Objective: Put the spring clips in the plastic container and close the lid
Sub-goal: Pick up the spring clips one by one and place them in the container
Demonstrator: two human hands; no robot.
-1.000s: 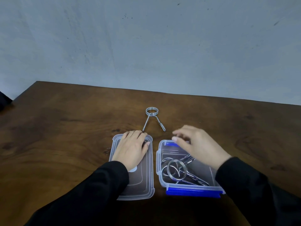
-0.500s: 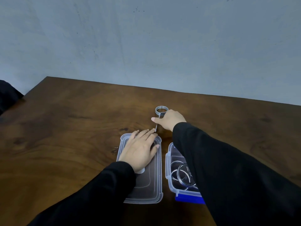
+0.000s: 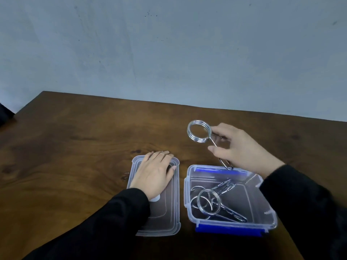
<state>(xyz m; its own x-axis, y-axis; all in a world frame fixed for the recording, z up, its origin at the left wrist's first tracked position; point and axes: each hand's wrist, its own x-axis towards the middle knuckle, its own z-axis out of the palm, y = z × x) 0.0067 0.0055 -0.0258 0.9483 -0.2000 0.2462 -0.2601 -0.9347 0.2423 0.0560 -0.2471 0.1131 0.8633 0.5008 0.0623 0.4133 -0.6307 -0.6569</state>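
A clear plastic container (image 3: pixel 271 216) with blue latches stands open on the wooden table, with spring clips (image 3: pixel 208 205) lying inside. My right hand (image 3: pixel 242 149) holds another metal spring clip (image 3: pixel 199 131) by its legs, coil up, in the air just beyond the container's far rim. The clear lid (image 3: pixel 169 212) lies flat to the left of the container. My left hand (image 3: pixel 154 173) rests palm down on the lid's far half, fingers spread.
The dark wooden table (image 3: pixel 75 147) runs up to a pale grey wall (image 3: pixel 169 53). A dark object (image 3: pixel 4 113) shows at the far left edge of the table.
My right hand has taken the spring clip off the table and pulled it back and up towards the container. My left hand has stayed on the lid.
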